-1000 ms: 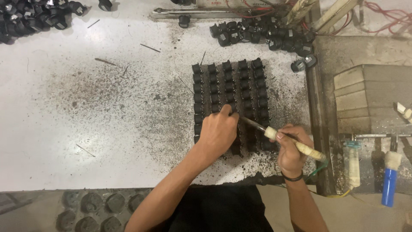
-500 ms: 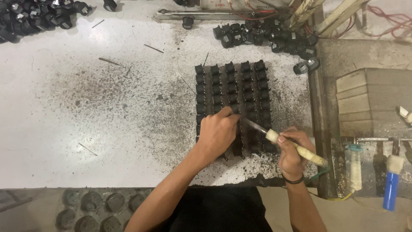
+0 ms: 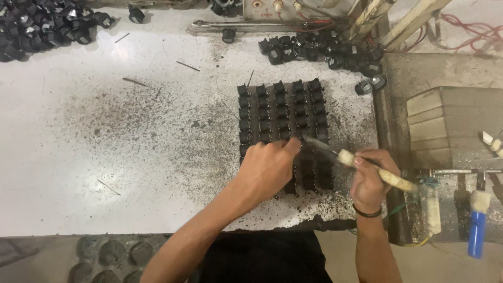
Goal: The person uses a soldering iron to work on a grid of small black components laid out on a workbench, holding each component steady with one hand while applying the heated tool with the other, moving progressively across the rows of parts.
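Observation:
A block of small black parts (image 3: 283, 112), set in neat rows, stands on the white worktop (image 3: 105, 147). My left hand (image 3: 270, 167) presses down on the near left rows, fingers curled over them. My right hand (image 3: 369, 181) grips a soldering iron (image 3: 367, 166) with a pale wooden handle. Its dark metal tip reaches left to the parts just by my left fingertips. A dark band circles my right wrist.
Heaps of loose black parts lie at the far left corner (image 3: 42, 26) and at the back right (image 3: 325, 50). Thin metal pins (image 3: 135, 82) are scattered on the sooty top. A metal bar (image 3: 251, 25) lies at the back. A blue-handled tool (image 3: 477, 228) hangs at the right.
Both hands stay nearly in place. The iron's tip has shifted slightly along the rows near my left fingertips.

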Demonstrator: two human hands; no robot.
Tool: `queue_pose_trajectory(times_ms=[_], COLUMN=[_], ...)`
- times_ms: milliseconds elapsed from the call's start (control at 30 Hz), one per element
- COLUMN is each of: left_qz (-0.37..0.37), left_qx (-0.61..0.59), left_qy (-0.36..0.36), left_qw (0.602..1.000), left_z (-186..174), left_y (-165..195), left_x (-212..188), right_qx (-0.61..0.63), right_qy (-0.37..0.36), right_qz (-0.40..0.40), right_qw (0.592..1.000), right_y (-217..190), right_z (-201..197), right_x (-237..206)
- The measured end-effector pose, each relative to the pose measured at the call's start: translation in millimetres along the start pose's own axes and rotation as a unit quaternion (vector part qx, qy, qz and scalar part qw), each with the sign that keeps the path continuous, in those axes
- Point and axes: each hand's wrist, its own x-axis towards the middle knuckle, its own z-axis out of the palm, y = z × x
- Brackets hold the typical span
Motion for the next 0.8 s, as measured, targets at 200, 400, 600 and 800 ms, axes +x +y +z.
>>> queue_pose_trajectory(times_ms=[200,400,600,800], left_qz=[0.088,-0.041,-0.054,-0.048], left_qx=[-0.009,0.025,0.009,-0.003], left_qy=[0.204,0.108,0.071,0.058], left_qw=[0.975,0.993,0.996,0.997], left_z=[-17,37,55,53], left_y=[-10,-37,-47,-48], left_x=[15,6,5,14], right_qx=[-0.071,-0.083,-0.058,-0.001], right_qy=[0.013,-0.009,-0.038,-0.019], right_qz=[0.039,0.084,0.085,0.129], right_qw=[0.997,0.993,0.994,0.991], right_y=[10,4,4,11], right_z=[9,18,18,14], right_x=[-11,-8,-5,0])
